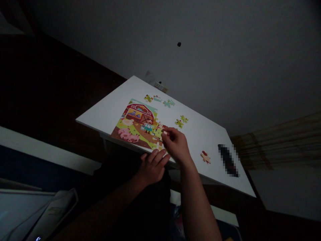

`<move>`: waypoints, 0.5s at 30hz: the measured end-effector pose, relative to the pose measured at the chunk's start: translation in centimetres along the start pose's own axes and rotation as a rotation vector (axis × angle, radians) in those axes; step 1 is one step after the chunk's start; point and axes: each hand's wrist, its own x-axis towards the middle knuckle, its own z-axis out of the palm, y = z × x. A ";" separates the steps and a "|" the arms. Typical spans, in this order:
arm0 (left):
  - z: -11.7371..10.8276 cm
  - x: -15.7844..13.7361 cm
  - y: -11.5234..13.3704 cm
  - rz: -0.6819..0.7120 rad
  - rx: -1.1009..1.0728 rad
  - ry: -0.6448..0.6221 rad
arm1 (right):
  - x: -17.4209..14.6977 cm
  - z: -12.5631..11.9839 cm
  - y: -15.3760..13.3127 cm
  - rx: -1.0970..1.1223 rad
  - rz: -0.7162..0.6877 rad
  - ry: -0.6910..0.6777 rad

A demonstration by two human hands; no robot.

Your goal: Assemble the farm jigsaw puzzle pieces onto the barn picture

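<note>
A partly assembled jigsaw puzzle [135,125] with a red barn, a pink pig and a farm figure lies on the white table [107,117]. At its right side, my right hand [177,145] has thumb and fingers closed in a pinch on a small puzzle piece [165,132], mostly covered by the fingers. My left hand [153,167] rests at the near table edge, its fingers stretched out over the puzzle's lower right corner and holding nothing. Both hands are close together, the right one above and beyond the left.
Loose green and pale blue pieces [169,103] lie beyond the puzzle, with yellow-green pieces [181,122] to the right. Farther right are a red and cream piece [205,157] and a dark blurred-out object [228,160]. A wall with a socket [160,87] borders the far side.
</note>
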 end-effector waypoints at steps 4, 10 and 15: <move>0.6 -0.1 -0.2 0.017 -0.014 0.053 | -0.2 0.0 -0.5 -0.094 -0.042 0.007; 0.8 -0.2 -0.2 0.019 0.013 0.047 | -0.1 -0.1 -1.1 -0.133 -0.127 -0.002; 0.9 0.1 -0.2 0.044 -0.023 0.136 | -0.1 0.0 -1.6 -0.239 -0.219 -0.040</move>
